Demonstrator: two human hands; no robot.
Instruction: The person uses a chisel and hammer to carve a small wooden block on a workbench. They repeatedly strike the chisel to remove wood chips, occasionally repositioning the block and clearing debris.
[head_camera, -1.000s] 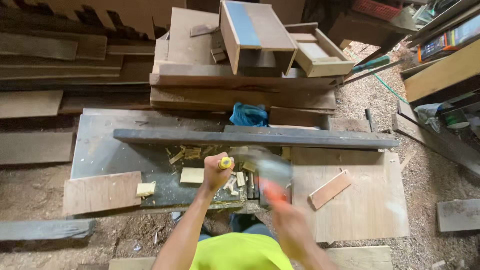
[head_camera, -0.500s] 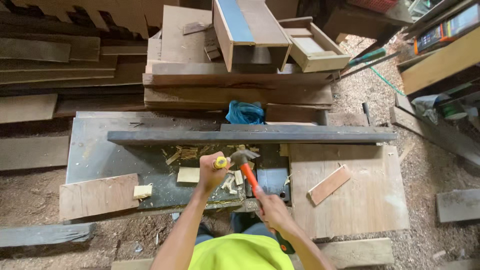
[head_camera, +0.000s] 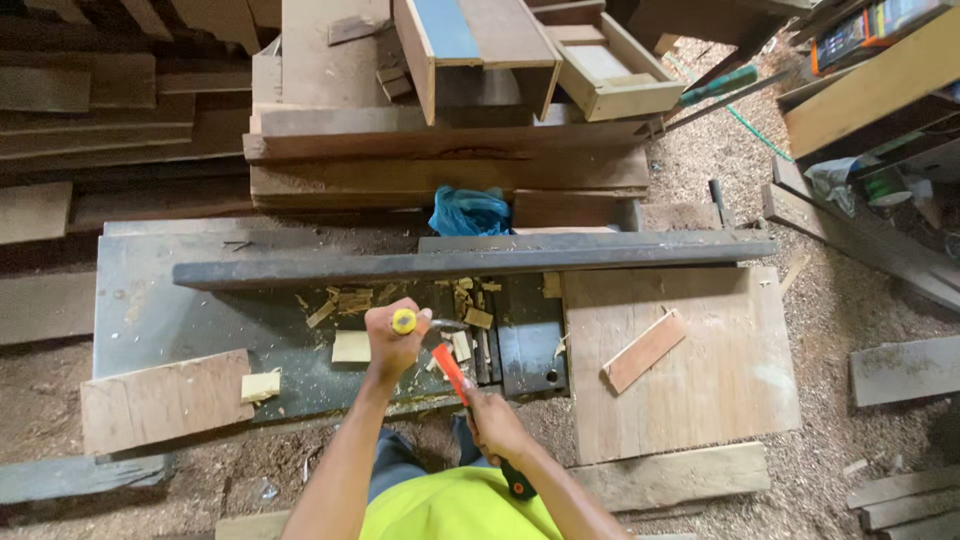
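Hammer (head_camera: 455, 375) now down beside yellow-capped chisel (head_camera: 403, 321)

Rough wooden boards (head_camera: 450, 150), matt dark bench (head_camera: 180, 310)

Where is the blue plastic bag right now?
In the head view, the blue plastic bag lies upper centre, between the stacked planks and the long dark beam.

Left hand (head_camera: 392, 345) raised toward 12 o'clock, fingers curled in a tight fist, forearm running down to 7 o'clock. Right hand (head_camera: 492, 425) lower, at 4 o'clock from the left, fingers apparently wrapped closed; grip partly obscured.
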